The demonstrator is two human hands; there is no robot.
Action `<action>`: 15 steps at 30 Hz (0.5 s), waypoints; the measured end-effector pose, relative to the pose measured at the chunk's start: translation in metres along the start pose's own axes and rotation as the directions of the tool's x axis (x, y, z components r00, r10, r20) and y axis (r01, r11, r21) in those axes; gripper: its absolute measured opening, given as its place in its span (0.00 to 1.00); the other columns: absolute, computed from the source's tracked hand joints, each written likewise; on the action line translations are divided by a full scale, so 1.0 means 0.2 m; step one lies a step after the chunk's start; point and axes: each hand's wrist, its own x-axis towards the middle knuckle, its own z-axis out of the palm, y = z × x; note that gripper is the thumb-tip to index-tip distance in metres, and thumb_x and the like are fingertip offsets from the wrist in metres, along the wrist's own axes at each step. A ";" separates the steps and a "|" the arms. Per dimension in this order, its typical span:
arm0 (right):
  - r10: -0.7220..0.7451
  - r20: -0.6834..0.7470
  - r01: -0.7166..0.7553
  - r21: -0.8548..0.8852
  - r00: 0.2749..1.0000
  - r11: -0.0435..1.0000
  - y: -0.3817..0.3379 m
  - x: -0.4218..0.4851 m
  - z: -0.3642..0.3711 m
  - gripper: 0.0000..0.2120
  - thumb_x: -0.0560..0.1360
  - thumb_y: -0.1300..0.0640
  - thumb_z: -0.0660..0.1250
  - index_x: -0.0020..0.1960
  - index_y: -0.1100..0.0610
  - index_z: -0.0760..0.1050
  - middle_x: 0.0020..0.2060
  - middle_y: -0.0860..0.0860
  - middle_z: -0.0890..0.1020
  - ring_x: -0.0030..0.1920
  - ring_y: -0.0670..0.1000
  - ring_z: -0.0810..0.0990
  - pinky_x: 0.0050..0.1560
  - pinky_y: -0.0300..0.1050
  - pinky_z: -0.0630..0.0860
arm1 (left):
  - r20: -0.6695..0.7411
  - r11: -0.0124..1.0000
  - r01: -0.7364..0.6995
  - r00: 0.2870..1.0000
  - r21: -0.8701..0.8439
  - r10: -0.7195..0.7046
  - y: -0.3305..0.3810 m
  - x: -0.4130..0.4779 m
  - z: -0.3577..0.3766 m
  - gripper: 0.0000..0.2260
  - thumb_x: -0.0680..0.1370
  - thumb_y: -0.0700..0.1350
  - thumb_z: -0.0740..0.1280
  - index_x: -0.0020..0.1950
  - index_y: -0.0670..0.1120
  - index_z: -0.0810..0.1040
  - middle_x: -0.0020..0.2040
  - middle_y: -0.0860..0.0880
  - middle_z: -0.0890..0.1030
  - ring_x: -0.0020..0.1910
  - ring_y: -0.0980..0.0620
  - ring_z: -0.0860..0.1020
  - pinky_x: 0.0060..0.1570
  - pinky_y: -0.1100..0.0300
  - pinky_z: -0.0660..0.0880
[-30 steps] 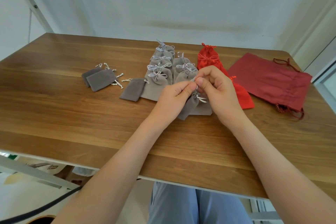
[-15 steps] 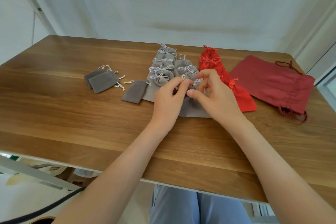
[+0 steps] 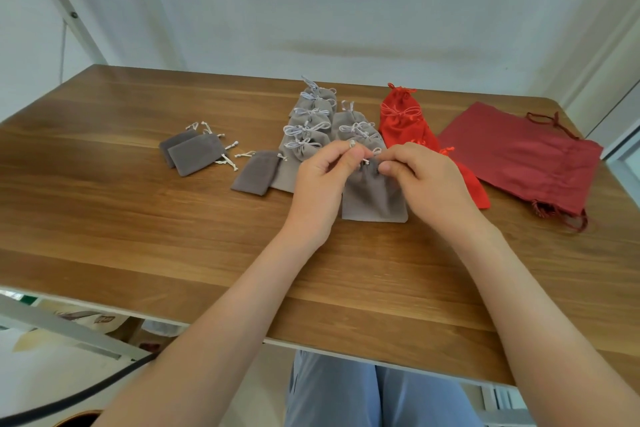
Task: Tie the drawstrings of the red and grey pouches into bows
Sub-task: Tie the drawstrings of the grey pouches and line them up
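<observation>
A grey pouch [image 3: 374, 198] lies flat on the wooden table [image 3: 104, 218] in front of me. My left hand [image 3: 320, 184] pinches one white drawstring end above the pouch's mouth. My right hand [image 3: 426, 180] pinches the other drawstring at the mouth, close beside the left. Behind them lie two rows of grey pouches with tied bows [image 3: 310, 130]. Bright red pouches with bows [image 3: 401, 118] lie to the right, partly hidden by my right hand.
Two small grey pouches with loose strings [image 3: 194, 152] lie at the left, and another [image 3: 256, 172] sits nearer the middle. A large dark red drawstring bag [image 3: 519, 156] lies flat at the right. The table's near edge [image 3: 207, 326] runs below my forearms.
The grey pouch was lifted and crumpled between my hands; now it lies flat on the table. Both hands moved slightly apart, each still pinching a drawstring.
</observation>
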 end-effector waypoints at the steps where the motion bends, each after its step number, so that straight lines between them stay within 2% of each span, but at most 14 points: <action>1: -0.022 -0.009 0.022 -0.024 1.000 0.999 0.02 0.00 -0.01 0.08 0.76 0.66 0.63 0.46 0.58 0.80 0.40 0.49 0.78 0.43 0.46 0.73 0.42 0.35 0.64 | -0.016 0.999 -0.018 1.000 0.040 0.019 0.00 0.00 0.00 0.11 0.80 0.40 0.63 0.42 0.51 0.81 0.39 0.59 0.81 0.44 0.62 0.77 0.48 0.65 0.71; 4: -0.059 -0.013 0.056 -0.136 0.998 0.989 0.06 0.00 -0.02 0.10 0.73 0.71 0.62 0.40 0.58 0.72 0.36 0.50 0.71 0.39 0.53 0.70 0.36 0.37 0.61 | -0.018 0.994 -0.041 0.999 0.098 0.043 0.01 -0.01 0.00 0.10 0.80 0.40 0.63 0.42 0.51 0.79 0.32 0.61 0.78 0.34 0.64 0.73 0.38 0.69 0.68; 6: -0.107 -0.038 0.100 -0.138 0.994 0.985 0.06 0.01 -0.03 0.05 0.74 0.68 0.64 0.41 0.61 0.76 0.37 0.53 0.72 0.39 0.50 0.70 0.39 0.30 0.64 | -0.030 0.998 -0.014 0.999 0.068 0.016 0.01 0.00 0.00 0.09 0.80 0.41 0.63 0.44 0.51 0.80 0.33 0.60 0.79 0.32 0.64 0.72 0.35 0.70 0.67; 8: -0.130 -0.089 0.123 -0.078 0.987 0.989 0.04 0.00 -0.02 0.03 0.75 0.64 0.66 0.43 0.62 0.77 0.39 0.54 0.75 0.39 0.46 0.70 0.42 0.27 0.64 | -0.038 0.999 0.023 0.999 0.033 -0.022 0.01 0.00 0.00 0.09 0.80 0.41 0.64 0.45 0.51 0.81 0.36 0.58 0.80 0.31 0.63 0.72 0.33 0.70 0.67; 10: -0.113 -0.122 0.118 0.036 0.986 0.992 0.01 0.00 -0.03 0.03 0.75 0.64 0.66 0.43 0.61 0.77 0.39 0.52 0.76 0.39 0.44 0.72 0.42 0.28 0.66 | -0.016 0.999 0.036 0.999 0.032 -0.035 0.01 0.00 0.00 0.08 0.80 0.41 0.64 0.46 0.49 0.82 0.31 0.53 0.76 0.27 0.60 0.69 0.30 0.71 0.65; 13: -0.056 -0.113 0.076 0.186 0.992 0.980 -0.02 -0.01 -0.04 0.03 0.76 0.63 0.66 0.44 0.58 0.76 0.36 0.44 0.77 0.37 0.38 0.73 0.41 0.28 0.67 | 0.010 0.998 0.068 0.998 0.016 -0.068 0.02 0.00 0.01 0.08 0.79 0.41 0.64 0.46 0.49 0.82 0.27 0.57 0.73 0.26 0.59 0.66 0.30 0.71 0.65; 15: -0.057 -0.079 0.070 0.173 0.995 0.982 -0.02 -0.02 -0.04 0.03 0.75 0.62 0.67 0.44 0.56 0.75 0.34 0.42 0.77 0.37 0.37 0.74 0.40 0.28 0.67 | 0.016 0.994 0.110 0.994 -0.011 -0.110 0.02 0.00 0.01 0.08 0.79 0.41 0.64 0.46 0.48 0.82 0.26 0.57 0.73 0.27 0.59 0.66 0.29 0.71 0.65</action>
